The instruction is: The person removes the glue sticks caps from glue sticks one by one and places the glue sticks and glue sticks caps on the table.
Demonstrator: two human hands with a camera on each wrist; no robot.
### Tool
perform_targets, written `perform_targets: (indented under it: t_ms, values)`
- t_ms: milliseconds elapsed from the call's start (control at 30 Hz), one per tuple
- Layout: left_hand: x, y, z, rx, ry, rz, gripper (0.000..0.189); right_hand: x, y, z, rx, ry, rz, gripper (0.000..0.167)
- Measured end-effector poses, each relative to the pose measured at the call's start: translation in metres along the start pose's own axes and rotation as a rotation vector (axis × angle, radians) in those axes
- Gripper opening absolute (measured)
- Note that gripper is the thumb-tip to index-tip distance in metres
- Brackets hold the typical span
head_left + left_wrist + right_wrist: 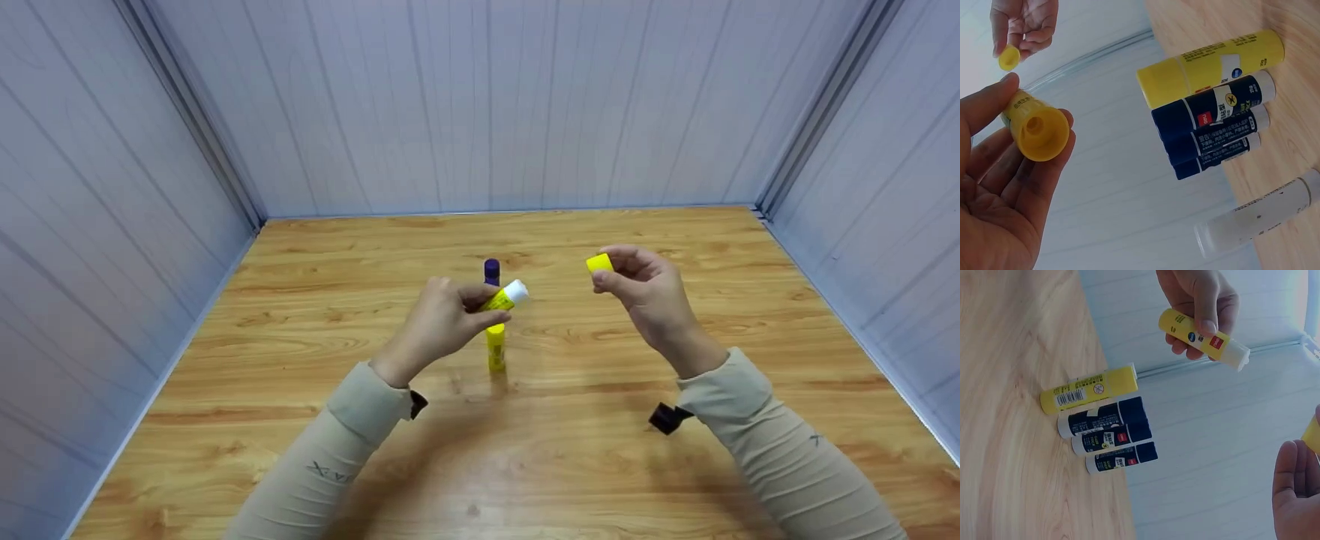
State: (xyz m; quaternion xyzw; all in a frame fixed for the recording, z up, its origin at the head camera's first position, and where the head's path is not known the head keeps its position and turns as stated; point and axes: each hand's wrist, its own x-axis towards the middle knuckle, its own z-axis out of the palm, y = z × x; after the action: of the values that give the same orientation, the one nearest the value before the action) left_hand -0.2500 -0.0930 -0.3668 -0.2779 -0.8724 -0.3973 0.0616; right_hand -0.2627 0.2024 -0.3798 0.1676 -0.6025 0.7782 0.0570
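Observation:
My left hand (442, 319) grips a yellow glue stick (500, 301) between thumb and fingers, tilted up to the right, its white end bare. Seen from the left wrist, the hollow yellow base of this glue stick (1044, 135) faces the camera. Off to the right and apart from it, my right hand (652, 296) pinches a yellow cap (599, 262) between thumb and fingertips. Both hands are above the table. Below the left hand stands another yellow glue stick (496, 349), upright with its cap on.
Behind the standing yellow stick, several navy glue sticks (1112, 444) stand in a row, mostly hidden in the head view. A whitish glue stick (1258, 216) stands apart in the left wrist view. Pale panel walls (487, 112) bound the wooden table (585, 450) at back and sides.

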Motion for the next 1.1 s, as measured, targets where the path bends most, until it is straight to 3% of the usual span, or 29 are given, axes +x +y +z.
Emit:
perform_targets:
  t_ms: [300,533,933,1100]
  values:
    - [-0.004,-0.004,0.001,-0.112,0.023,-0.038,0.026,0.001,-0.002,-0.003,-0.175,-0.048,-0.013,0.029]
    - [-0.008,-0.006,0.002,-0.17,0.044,-0.061,0.02,-0.004,0.001,-0.008,-0.419,-0.214,-0.048,0.028]
    - [-0.017,-0.007,0.007,-0.328,0.01,-0.082,0.022,-0.01,0.012,-0.011,-0.707,-0.433,-0.026,0.025]
    - [-0.021,-0.008,0.011,-0.304,0.005,-0.068,0.021,-0.012,0.019,-0.012,-0.77,-0.539,-0.051,0.025]
